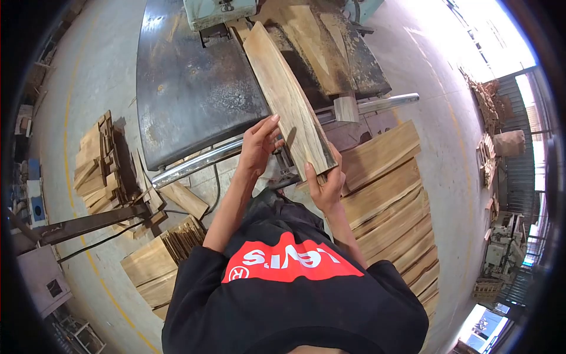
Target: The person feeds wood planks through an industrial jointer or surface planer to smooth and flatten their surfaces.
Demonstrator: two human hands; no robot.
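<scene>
A long pale wooden board [289,103] with dark grain streaks slants from the machine table toward my body. Its near end rests in my right hand [325,184], thumb on top and fingers wrapped round the corner. At the board's left edge is my left hand [257,147], its thumb along the edge and its other fingers curled, partly hidden at the side. The board's far end lies close to the green machine housing [219,13], over the dark metal machine table [194,94].
More boards [318,50] lie on the machine's right side. A metal bar [200,160] runs along the table's front. To my right is a large stack of boards [392,206]; on the left are a wood pile [97,165] and another stack [153,265].
</scene>
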